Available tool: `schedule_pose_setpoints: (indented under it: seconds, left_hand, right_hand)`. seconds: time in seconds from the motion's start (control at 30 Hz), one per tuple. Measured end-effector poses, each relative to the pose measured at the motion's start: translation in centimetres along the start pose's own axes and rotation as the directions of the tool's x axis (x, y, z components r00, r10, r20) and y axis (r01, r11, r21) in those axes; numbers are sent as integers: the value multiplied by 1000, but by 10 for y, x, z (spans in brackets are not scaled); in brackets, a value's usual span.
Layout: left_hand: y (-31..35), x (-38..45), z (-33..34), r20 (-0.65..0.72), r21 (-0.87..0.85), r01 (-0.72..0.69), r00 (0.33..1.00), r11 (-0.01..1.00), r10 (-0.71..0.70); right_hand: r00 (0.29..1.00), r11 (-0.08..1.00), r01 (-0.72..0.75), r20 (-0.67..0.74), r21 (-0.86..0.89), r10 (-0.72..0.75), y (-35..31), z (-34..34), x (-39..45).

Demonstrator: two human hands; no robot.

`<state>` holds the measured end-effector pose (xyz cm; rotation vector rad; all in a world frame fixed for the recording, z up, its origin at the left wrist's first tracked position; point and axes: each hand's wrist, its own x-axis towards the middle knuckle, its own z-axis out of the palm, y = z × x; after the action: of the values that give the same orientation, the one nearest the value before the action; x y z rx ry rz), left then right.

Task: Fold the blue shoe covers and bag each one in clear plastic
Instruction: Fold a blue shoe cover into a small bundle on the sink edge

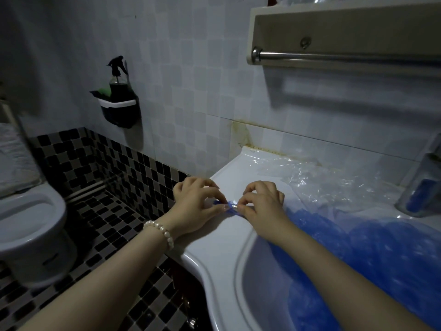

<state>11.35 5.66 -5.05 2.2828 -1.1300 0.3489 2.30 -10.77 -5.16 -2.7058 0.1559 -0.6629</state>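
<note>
While both hands work on the sink's flat rim (238,235), the left hand (198,204) and right hand (262,204) each pinch an end of a small blue shoe cover (231,207) between thumb and fingers, pressing it against the worktop. It looks thin, limp and slippery, so I'd grip the folded edges. More blue covers (381,247) fill the basin, with clear plastic bags (322,177) behind.
</note>
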Motion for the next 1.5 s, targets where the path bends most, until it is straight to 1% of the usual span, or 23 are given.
schedule_pose_setpoints:
  seconds: [0.07, 0.13, 0.23, 0.3, 0.43, 0.5, 0.57, 0.63, 0.67, 0.77, 0.83, 0.9, 0.97, 1.0, 1.03, 1.07, 1.13, 1.17, 1.2, 1.23, 1.3, 1.43, 1.5]
  left_hand:
    - [2, 0, 0, 20, 45, -44, 999, 998, 43]
    - [4, 1, -1, 48, 70, -36, 998, 997, 33]
    - [2, 3, -1, 128, 62, 15, 992, 998, -23]
    - [1, 4, -2, 164, 13, 48, 985, 999, -49]
    - [1, 8, -4, 263, -50, 104, 961, 993, -87]
    - [2, 6, -4, 234, -15, 86, 969, 996, -80]
    - [4, 2, -4, 130, 31, 44, 990, 999, -47]
    - [5, -1, -2, -6, 77, -89, 996, 993, 89]
    - [7, -3, -2, -30, 102, -153, 987, 983, 157]
    - [9, -4, 0, -52, 165, -260, 961, 951, 272]
    - [13, -2, 3, -60, 176, -298, 948, 938, 312]
    - [22, 4, 3, -67, 143, -288, 952, 947, 299]
    - [36, 11, 0, -78, 33, -206, 975, 978, 208]
    - [43, 15, -1, -62, -67, -135, 989, 989, 131]
    - [50, 17, -3, -8, -205, -41, 999, 978, 40]
    - [57, 20, -5, 72, -362, 73, 996, 929, -50]
    - [70, 25, -8, 223, -625, 281, 958, 729, -178]
    - [75, 28, -8, 286, -696, 353, 935, 626, -210]
    - [80, 31, -8, 342, -728, 410, 912, 549, -227]
    - [84, 35, -8, 394, -735, 457, 889, 501, -233]
    - [90, 39, -7, 483, -736, 527, 849, 425, -216]
    - [97, 47, 1, 609, -722, 632, 774, 282, -174]
    - [106, 51, 9, 621, -732, 653, 757, 193, -205]
  right_hand:
    - [997, 998, -49, 58, 31, 47, 2, -1, 0]
    - [995, 996, -75, 67, 38, 72, 2, 0, -1]
    - [1000, 998, 5, -19, 63, -3, 4, 4, -7]
    - [997, 993, 62, -61, 103, -56, 6, 3, -10]
    - [999, 994, 37, -1, 99, -37, 3, -1, -7]
    - [998, 996, 59, 5, 64, -60, 1, -1, -4]
    - [997, 997, 74, 21, 28, -75, -2, -3, -4]
    - [995, 997, 77, 64, -21, -76, -4, -6, -6]
    - [992, 995, 85, 95, -43, -80, -5, -9, -6]
    - [980, 996, 76, 188, -49, -65, -9, -18, -6]
    - [973, 1000, 22, 229, 19, -25, -9, -26, -4]
    - [968, 968, -111, 244, 225, 55, -6, -35, -4]
    - [965, 853, -238, 210, 465, 154, -3, -44, -5]
    - [965, 803, -261, 174, 537, 197, -3, -49, -6]
    - [961, 760, -273, 142, 589, 236, -2, -52, -6]
    - [956, 712, -280, 116, 644, 271, -2, -55, -7]
    - [942, 608, -292, 111, 738, 317, -4, -62, -9]
    - [938, 566, -289, 111, 772, 328, -3, -64, -10]
    - [935, 538, -286, 106, 793, 339, -1, -67, -10]
    - [928, 521, -293, 108, 802, 356, 2, -69, -11]
    - [911, 478, -330, 142, 814, 387, 9, -73, -12]
    - [900, 399, -369, 216, 840, 378, 21, -82, -13]
    - [902, 433, -358, 186, 827, 390, 26, -90, -12]
